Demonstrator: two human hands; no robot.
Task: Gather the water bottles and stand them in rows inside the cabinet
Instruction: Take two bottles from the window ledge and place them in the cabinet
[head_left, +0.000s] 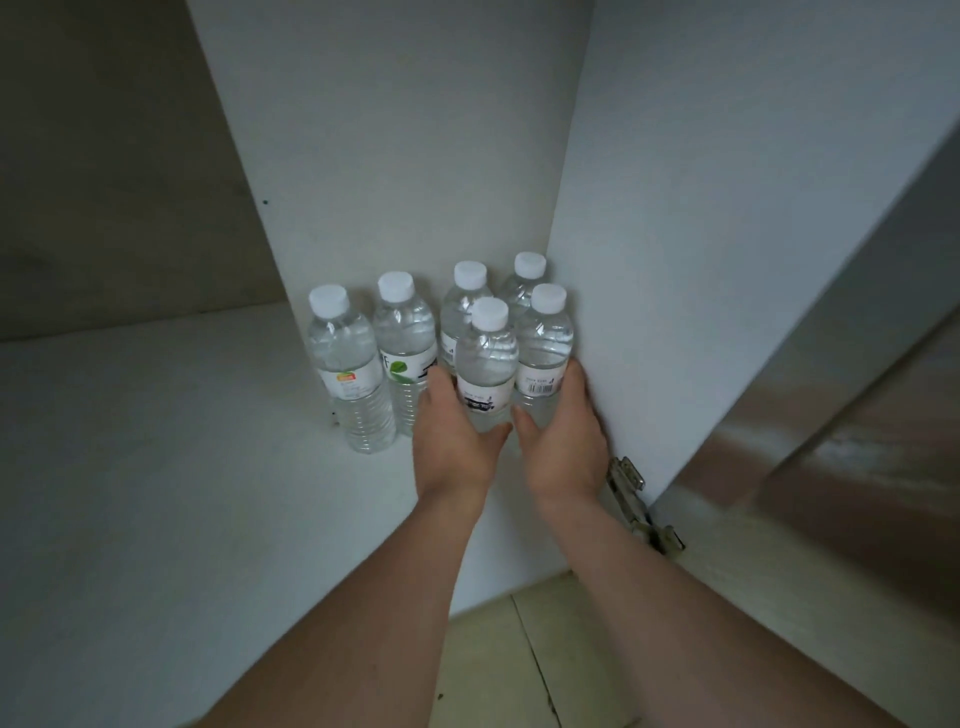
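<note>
Bottles (487, 364) between both hands' fingers (435, 387).

Both hands on two bottles, deep in the white cabinet (156, 467) corner

Left hand (452, 441) grips the front bottle (485, 364), right hand (566, 441) grips its neighbour (544, 353) right against the side wall (675, 260). Four more capped bottles stand upright behind and to the left, one with a green leaf label (402, 364). A metal hinge (631, 493) sits by the right wrist.
</note>
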